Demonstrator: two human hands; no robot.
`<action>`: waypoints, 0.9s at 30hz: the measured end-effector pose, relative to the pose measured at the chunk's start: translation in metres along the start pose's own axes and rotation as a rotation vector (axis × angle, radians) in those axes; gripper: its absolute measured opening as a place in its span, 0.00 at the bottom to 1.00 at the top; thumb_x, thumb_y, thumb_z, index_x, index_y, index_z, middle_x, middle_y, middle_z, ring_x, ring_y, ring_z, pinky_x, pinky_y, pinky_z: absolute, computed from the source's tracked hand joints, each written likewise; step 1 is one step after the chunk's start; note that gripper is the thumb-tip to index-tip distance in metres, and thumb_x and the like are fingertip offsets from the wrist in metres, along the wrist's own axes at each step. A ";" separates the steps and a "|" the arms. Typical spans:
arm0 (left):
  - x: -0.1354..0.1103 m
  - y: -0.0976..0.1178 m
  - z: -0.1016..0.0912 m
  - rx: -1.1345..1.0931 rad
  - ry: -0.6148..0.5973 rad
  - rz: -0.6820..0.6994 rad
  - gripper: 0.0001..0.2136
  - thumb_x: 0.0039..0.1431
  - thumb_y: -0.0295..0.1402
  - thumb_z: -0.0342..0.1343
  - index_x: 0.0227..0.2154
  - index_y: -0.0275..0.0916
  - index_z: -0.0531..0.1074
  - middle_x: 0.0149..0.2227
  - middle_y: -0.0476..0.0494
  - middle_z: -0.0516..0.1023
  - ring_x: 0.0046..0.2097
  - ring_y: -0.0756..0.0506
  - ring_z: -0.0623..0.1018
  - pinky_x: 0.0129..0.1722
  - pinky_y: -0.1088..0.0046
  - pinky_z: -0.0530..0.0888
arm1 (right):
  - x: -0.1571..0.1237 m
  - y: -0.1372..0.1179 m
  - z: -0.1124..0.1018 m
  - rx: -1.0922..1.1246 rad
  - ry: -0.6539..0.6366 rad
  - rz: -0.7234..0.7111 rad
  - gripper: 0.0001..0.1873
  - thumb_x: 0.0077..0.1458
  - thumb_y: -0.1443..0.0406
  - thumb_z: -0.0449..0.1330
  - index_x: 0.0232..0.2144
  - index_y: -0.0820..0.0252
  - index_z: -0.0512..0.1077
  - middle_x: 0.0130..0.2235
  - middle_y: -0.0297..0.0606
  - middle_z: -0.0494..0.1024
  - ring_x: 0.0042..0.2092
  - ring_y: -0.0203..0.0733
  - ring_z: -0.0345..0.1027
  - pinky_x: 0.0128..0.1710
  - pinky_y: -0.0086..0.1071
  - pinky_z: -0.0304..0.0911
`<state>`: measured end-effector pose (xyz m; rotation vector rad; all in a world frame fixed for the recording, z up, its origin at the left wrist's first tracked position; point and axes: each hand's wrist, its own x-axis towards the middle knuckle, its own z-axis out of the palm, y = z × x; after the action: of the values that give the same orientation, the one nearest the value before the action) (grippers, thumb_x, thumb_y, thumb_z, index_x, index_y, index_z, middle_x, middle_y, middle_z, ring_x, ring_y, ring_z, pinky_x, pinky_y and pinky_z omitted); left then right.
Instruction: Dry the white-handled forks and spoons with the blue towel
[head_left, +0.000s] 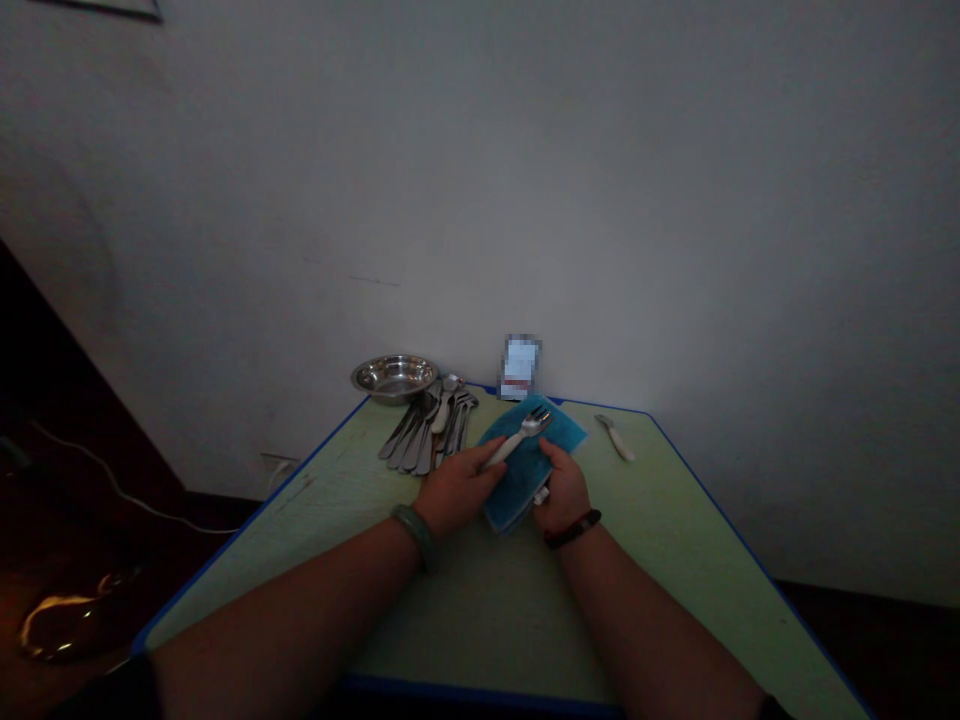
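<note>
Between my hands is a fork (517,436) with a pale handle and metal tines, tilted up to the right. My left hand (460,490), with a green bangle at its wrist, grips the handle's lower end. Beneath the fork a blue cloth (530,470) is spread at a slant. Its right edge is pinched in my right hand (564,490), the thumb on top near the tines and the other fingers hidden under the cloth. A small white tag (541,495) shows beside that hand.
Several metal spoons and forks (420,430) lie heaped left of my hands, beside a steel bowl (395,378). A pale-handled utensil (616,440) lies at the right. A blurred upright phone-like object (519,366) leans at the wall. The green table (330,520) has blue edges.
</note>
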<state>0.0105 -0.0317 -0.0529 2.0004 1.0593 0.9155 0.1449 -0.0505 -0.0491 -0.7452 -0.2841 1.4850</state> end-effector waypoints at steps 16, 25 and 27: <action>-0.002 0.008 0.001 -0.004 -0.084 -0.030 0.18 0.50 0.39 0.46 0.45 0.43 0.67 0.44 0.47 0.71 0.44 0.43 0.70 0.45 0.69 0.63 | 0.000 -0.016 -0.003 0.038 0.090 -0.121 0.06 0.42 0.67 0.54 0.26 0.61 0.69 0.23 0.32 0.76 0.25 0.38 0.70 0.32 0.34 0.66; -0.002 0.018 -0.010 -0.116 -0.061 -0.052 0.14 0.50 0.39 0.44 0.36 0.38 0.69 0.31 0.48 0.72 0.33 0.48 0.70 0.33 0.74 0.65 | 0.002 -0.027 -0.007 0.141 0.152 -0.206 0.13 0.43 0.66 0.52 0.35 0.58 0.68 0.28 0.32 0.77 0.32 0.39 0.71 0.36 0.37 0.65; -0.002 0.016 -0.010 -0.203 -0.063 -0.087 0.13 0.50 0.37 0.45 0.37 0.38 0.66 0.25 0.51 0.68 0.27 0.52 0.67 0.26 0.78 0.64 | 0.002 -0.027 -0.007 0.144 0.184 -0.215 0.13 0.44 0.66 0.52 0.35 0.57 0.68 0.28 0.31 0.77 0.32 0.40 0.71 0.36 0.37 0.65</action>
<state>0.0078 -0.0374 -0.0352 1.7906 0.9703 0.8716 0.1709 -0.0477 -0.0383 -0.7064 -0.1119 1.2116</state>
